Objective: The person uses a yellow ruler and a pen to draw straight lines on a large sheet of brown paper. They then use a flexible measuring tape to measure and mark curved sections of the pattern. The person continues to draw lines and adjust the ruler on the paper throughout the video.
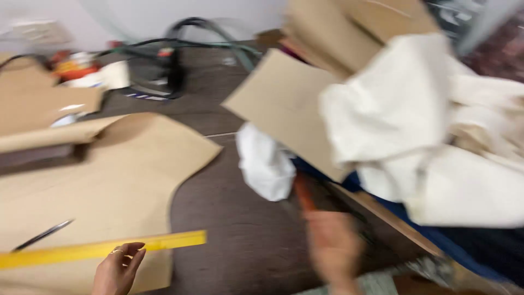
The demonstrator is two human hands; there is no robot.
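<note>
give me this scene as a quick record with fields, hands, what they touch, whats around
left hand: left hand rests its fingers on a yellow ruler
ruler: lies across a brown paper pattern piece
right hand: right hand is blurred, by an orange-handled tool; grip cannot be told
surface: dark wooden table
right side: heap of cream cloth over brown card sheets
near left: thin dark metal tool on the paper
far: black cables
</note>
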